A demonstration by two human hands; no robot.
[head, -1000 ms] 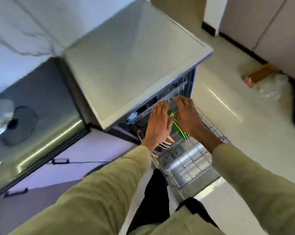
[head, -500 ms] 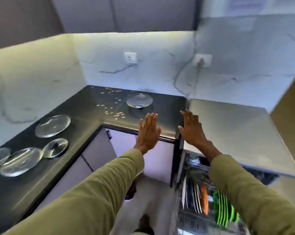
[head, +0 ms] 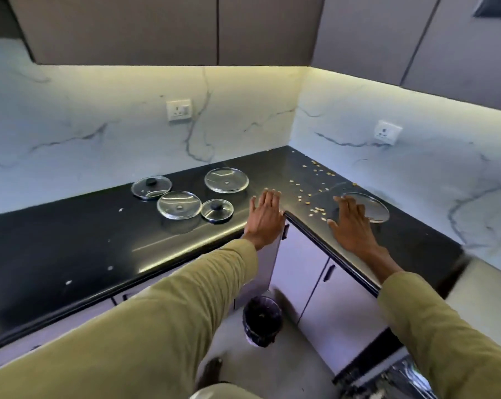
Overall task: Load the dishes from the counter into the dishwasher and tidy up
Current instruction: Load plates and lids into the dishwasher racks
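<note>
Hands (head: pixel 265 217) flat — counter (head: pixel 70 249) unlabelled

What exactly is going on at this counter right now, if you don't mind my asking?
A person is reaching both open hands over the black counter, holding nothing. The right hand is by a glass lid; the left hand hovers near the corner. Four more glass lids and scattered crumbs remain on the counter.
</note>
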